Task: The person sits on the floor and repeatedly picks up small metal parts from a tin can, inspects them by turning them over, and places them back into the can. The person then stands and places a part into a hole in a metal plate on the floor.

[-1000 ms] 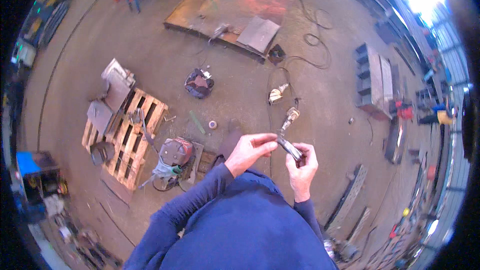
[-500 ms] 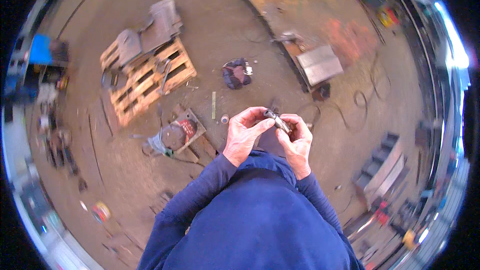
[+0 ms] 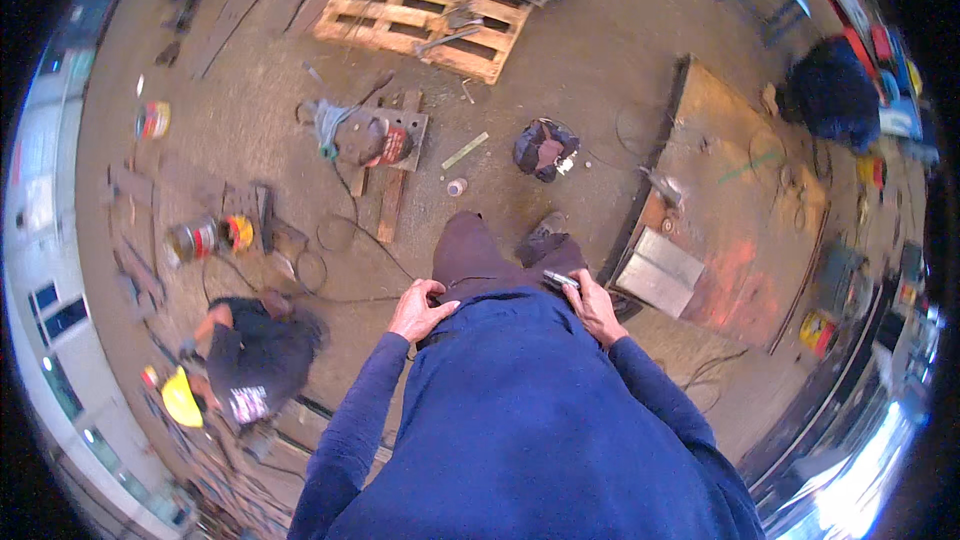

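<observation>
My right hand (image 3: 597, 312) is closed around a short, silvery metal cylinder (image 3: 561, 280), whose far end sticks out past the fingers over my right thigh. At the left hip my left hand (image 3: 416, 312) rests by the dark trousers (image 3: 473, 258) and the hem of my blue top (image 3: 520, 400). Its fingers are bent, with the thumb apart from them, and I see nothing between them.
Ahead lie a dark cloth bundle (image 3: 546, 149), a small pot (image 3: 457, 187) and a greenish strip (image 3: 464, 151). A wooden pallet (image 3: 420, 22) bears metal plates. Right: a rusty steel plate (image 3: 740, 230). Left: cables, a block with a grinder-like tool (image 3: 362, 137), a crouching co-worker (image 3: 262, 355).
My hands have moved apart: the left let go of the metal cylinder and went to my left hip. The right keeps the cylinder. My view has turned to the left.
</observation>
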Tool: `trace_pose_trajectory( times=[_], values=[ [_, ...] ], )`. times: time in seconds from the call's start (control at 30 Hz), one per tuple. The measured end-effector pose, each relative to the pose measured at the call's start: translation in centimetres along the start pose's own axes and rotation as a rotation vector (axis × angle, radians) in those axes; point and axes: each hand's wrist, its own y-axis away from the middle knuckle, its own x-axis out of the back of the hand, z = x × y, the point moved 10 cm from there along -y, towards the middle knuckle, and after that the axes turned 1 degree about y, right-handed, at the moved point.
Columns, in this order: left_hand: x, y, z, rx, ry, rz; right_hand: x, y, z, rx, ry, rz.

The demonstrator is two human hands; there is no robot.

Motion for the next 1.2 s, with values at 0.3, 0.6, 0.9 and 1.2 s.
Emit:
trace_pose_trajectory(
  times=[0.3,0.6,0.9,1.2],
  values=[
    [-0.3,3.1,-4.8,0.037,0.168,0.312,-2.2,-8.3,-9.8,0.377,0.405,-0.317],
    [1.6,3.0,-5.8,0.065,0.501,0.476,-1.8,-11.5,-20.6,0.623,0.628,-0.396],
    [3.1,-3.4,-4.7,0.28,0.593,0.566,-1.5,-24.2,-28.6,0.393,0.395,-0.633],
    [1.1,-4.0,8.3,0.574,0.718,0.732,1.7,-35.6,-31.8,0.314,0.558,-0.953]
  ],
)
